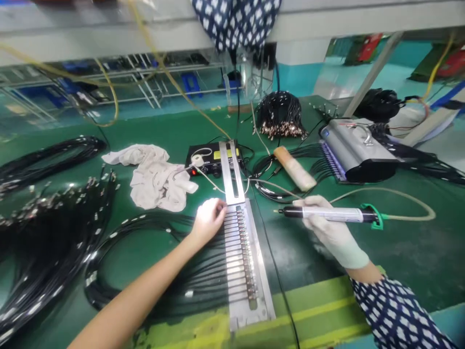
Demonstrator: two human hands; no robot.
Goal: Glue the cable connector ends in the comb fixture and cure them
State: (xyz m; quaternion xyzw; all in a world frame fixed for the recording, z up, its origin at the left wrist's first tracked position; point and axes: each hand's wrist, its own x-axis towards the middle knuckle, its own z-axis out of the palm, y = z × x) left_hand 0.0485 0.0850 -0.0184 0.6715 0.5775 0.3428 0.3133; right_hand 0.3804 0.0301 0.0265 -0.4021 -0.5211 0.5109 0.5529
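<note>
No legible text or labels

Left hand (209, 219), bare, rests fingertips on the upper end of the metal jig (244, 252), where a row of black cables (203, 271) lies clamped side by side. Right hand (329, 228), gloved, grips a pen tool (327, 214) level, tip pointing toward the jig, hose (410, 198) trailing right. White cloth (156, 177) and roller (295, 168) lie behind on the green desk (399, 252).

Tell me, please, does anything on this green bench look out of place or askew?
Nothing looks damaged or spilled. The only untidy item is the crumpled white cloth left of the metal fixture. The cables in the fixture lie in even rows.
</note>
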